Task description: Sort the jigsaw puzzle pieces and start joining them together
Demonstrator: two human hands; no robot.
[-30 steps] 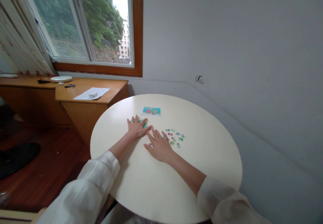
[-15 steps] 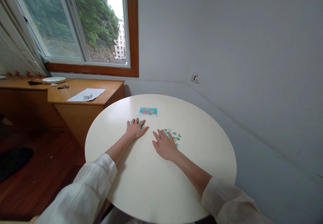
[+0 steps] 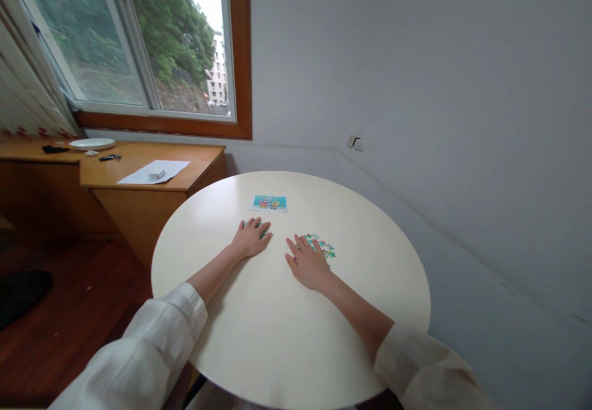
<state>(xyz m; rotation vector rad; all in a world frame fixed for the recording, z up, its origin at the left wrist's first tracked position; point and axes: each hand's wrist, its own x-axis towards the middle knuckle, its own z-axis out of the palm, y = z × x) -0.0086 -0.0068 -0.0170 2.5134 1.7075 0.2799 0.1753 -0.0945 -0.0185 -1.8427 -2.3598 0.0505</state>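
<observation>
My left hand [image 3: 251,237] lies palm down with its fingers spread over a small group of jigsaw puzzle pieces [image 3: 264,233], most of which it covers. To the right, my right hand [image 3: 309,264] rests flat with fingers apart on a second, larger heap of puzzle pieces [image 3: 326,248]. Green, blue and yellow pieces show past its fingers; the rest are hidden under the palm. Beyond my left hand, a picture card [image 3: 269,203] with pink and yellow cartoon figures on turquoise lies flat.
Both hands are on a round cream table [image 3: 277,336]. A wooden desk [image 3: 203,169] at the left holds a paper sheet [image 3: 173,169] with a small white box [image 3: 157,174], a white plate [image 3: 92,143] and dark items. A grey wall [image 3: 416,77] stands behind.
My right hand has shifted slightly to the right over its heap. My left hand has drawn a little to the right, its fingers closer together. The view has turned slightly.
</observation>
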